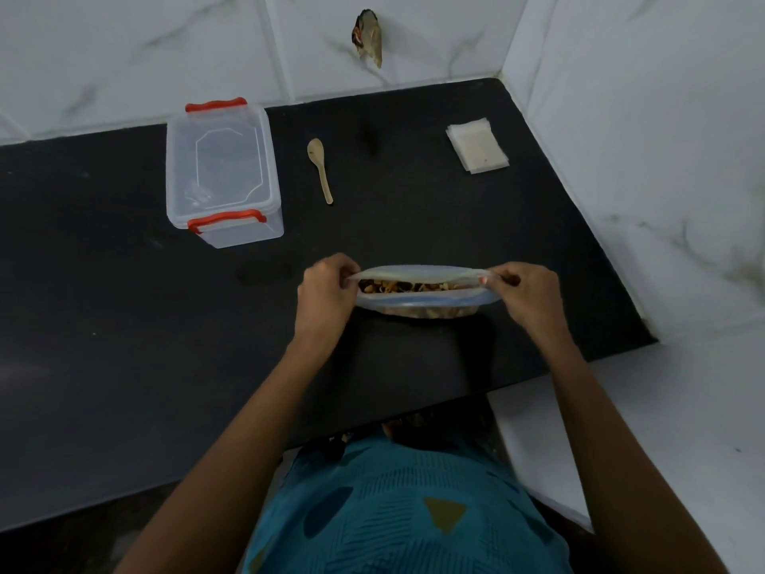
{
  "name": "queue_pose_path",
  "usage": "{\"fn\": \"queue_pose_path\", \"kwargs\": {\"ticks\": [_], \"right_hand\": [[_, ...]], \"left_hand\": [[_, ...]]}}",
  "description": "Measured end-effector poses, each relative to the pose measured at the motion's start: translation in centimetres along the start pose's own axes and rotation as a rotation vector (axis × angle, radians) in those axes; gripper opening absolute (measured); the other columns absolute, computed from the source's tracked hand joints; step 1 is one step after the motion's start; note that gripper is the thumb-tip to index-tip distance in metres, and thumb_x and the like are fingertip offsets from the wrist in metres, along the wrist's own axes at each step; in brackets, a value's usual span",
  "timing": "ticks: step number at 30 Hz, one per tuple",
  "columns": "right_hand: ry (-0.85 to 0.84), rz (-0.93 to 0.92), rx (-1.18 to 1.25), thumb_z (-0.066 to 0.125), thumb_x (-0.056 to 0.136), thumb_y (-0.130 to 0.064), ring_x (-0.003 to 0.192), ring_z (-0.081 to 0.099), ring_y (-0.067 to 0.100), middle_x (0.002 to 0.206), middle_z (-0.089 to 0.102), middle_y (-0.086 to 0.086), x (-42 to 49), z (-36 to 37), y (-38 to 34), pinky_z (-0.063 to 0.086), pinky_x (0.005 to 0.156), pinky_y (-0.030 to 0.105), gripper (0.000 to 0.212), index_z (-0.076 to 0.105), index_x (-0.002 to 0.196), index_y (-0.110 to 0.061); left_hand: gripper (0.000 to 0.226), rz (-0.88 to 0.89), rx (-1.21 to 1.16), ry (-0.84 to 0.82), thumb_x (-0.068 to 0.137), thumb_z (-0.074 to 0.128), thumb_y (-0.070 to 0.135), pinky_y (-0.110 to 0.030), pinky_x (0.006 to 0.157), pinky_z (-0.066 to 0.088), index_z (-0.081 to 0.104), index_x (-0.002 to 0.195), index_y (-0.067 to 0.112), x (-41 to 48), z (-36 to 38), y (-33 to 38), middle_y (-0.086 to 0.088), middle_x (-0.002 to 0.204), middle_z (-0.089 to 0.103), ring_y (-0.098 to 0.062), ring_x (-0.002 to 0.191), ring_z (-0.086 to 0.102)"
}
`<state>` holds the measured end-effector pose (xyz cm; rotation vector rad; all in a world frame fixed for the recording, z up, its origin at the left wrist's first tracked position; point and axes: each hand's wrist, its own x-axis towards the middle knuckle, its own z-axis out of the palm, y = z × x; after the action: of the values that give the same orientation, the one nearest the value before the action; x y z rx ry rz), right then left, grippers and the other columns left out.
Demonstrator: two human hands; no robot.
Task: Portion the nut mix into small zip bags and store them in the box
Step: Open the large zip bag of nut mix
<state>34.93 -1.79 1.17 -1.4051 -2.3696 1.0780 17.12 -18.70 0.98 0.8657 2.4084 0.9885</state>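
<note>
We see both arms stretched forward over the counter (124,304), forearms angled inward, hands level with each other. Left hand (327,292) pinches the left end of the big bag (422,302) at its mouth, fingers curled in. Right hand (525,292) pinches the right end the same way. The mouth is stretched wide between them, nut mix (414,287) visible inside. The bag sits mid-counter, near the front edge. Box (223,171) is back left, lid on, red clips at both ends, well apart from the bag. Wooden spoon (319,169) lies just right of the box. Stack of small zip bags (477,149) lies back right, near the wall corner
</note>
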Motion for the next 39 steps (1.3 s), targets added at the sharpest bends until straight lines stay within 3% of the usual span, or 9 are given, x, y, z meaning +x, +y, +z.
{"fn": "queue_pose_path", "kwargs": {"ticks": [6, 9, 12, 17, 21, 25, 33, 36, 39], "right_hand": [[0.127, -0.063, 0.047, 0.064, 0.084, -0.011, 0.082, 0.058, 0.007, 0.091, 0.062, -0.002, 0.6, -0.2, -0.3, 0.045, 0.069, 0.014, 0.017, 0.066, 0.101, -0.007], [0.121, -0.079, 0.024, 0.068, 0.081, -0.010, 0.072, 0.055, 0.003, 0.087, 0.061, 0.000, 0.8, 0.3, -0.1, 0.043, 0.060, 0.007, 0.015, 0.064, 0.096, -0.008], [0.120, -0.083, 0.007, 0.070, 0.079, -0.012, 0.077, 0.058, 0.010, 0.087, 0.060, 0.000, 0.7, 0.6, 0.1, 0.048, 0.067, 0.017, 0.016, 0.059, 0.092, -0.015], [0.054, -0.134, -0.042, 0.067, 0.082, -0.013, 0.092, 0.056, 0.009, 0.105, 0.050, -0.008, 0.6, 0.9, -0.3, 0.050, 0.081, 0.030, 0.036, 0.057, 0.116, -0.019], [0.074, -0.116, -0.035, 0.068, 0.080, -0.007, 0.089, 0.056, 0.009, 0.102, 0.053, -0.003, 0.9, 1.1, -0.1, 0.051, 0.080, 0.027, 0.026, 0.061, 0.104, -0.013], [0.059, -0.204, -0.087, 0.069, 0.077, -0.001, 0.085, 0.061, 0.017, 0.095, 0.054, 0.004, 1.3, 0.3, 0.1, 0.053, 0.076, 0.030, 0.015, 0.061, 0.090, -0.004], [-0.044, -0.316, -0.133, 0.064, 0.083, -0.007, 0.086, 0.057, 0.007, 0.096, 0.060, -0.001, 1.2, -0.1, 0.2, 0.047, 0.076, 0.023, 0.024, 0.064, 0.107, -0.010], [-0.127, -0.246, -0.075, 0.059, 0.086, -0.006, 0.091, 0.055, 0.009, 0.097, 0.057, -0.003, 1.8, -0.1, 0.0, 0.044, 0.080, 0.022, 0.019, 0.066, 0.104, -0.008], [-0.251, -0.034, 0.075, 0.054, 0.091, -0.009, 0.097, 0.054, 0.011, 0.102, 0.058, 0.000, 2.4, -0.2, -0.3, 0.040, 0.080, 0.019, 0.019, 0.065, 0.106, -0.008]], "left_hand": [[0.020, 0.143, -0.006, 0.112, 0.086, 0.057, 0.002, -0.008, 0.068, 0.043, 0.059, 0.104, 0.008, 0.2, -0.1, 0.1, -0.005, 0.111, 0.055, -0.004, 0.093, 0.053], [0.028, 0.130, 0.044, 0.019, 0.083, 0.061, 0.001, -0.017, 0.080, 0.046, 0.053, 0.108, 0.009, 0.5, -0.1, -0.4, -0.006, 0.118, 0.050, -0.013, 0.100, 0.056], [0.041, 0.157, 0.182, -0.165, 0.084, 0.061, 0.006, -0.028, 0.089, 0.048, 0.042, 0.120, 0.012, 0.8, -0.2, -0.6, -0.008, 0.125, 0.048, -0.019, 0.110, 0.054], [0.049, 0.241, 0.357, -0.226, 0.089, 0.057, 0.016, -0.037, 0.090, 0.049, 0.036, 0.133, 0.015, 1.2, -0.4, -0.4, -0.008, 0.132, 0.050, -0.023, 0.116, 0.054], [0.024, 0.244, 0.348, -0.201, 0.093, 0.051, 0.018, -0.030, 0.076, 0.054, 0.053, 0.116, 0.014, 2.1, -0.4, -0.7, -0.006, 0.112, 0.062, -0.016, 0.094, 0.063], [0.022, 0.197, 0.241, -0.145, 0.093, 0.050, 0.015, -0.022, 0.076, 0.050, 0.055, 0.114, 0.010, 2.8, -0.6, -0.7, -0.008, 0.111, 0.063, -0.015, 0.095, 0.063], [0.034, 0.279, 0.361, -0.362, 0.092, 0.052, 0.020, -0.034, 0.090, 0.049, 0.047, 0.125, 0.014, 3.5, -1.2, -1.4, -0.008, 0.120, 0.056, -0.019, 0.105, 0.058], [0.025, 0.345, 0.276, -0.286, 0.092, 0.052, 0.018, -0.023, 0.086, 0.046, 0.058, 0.115, 0.011, 3.5, -0.8, -1.6, -0.006, 0.114, 0.054, -0.013, 0.102, 0.054], [0.019, 0.192, 0.052, -0.318, 0.092, 0.052, 0.016, -0.015, 0.078, 0.040, 0.063, 0.105, 0.010, 3.9, -0.5, -1.7, 0.000, 0.108, 0.045, -0.008, 0.100, 0.045]]}}
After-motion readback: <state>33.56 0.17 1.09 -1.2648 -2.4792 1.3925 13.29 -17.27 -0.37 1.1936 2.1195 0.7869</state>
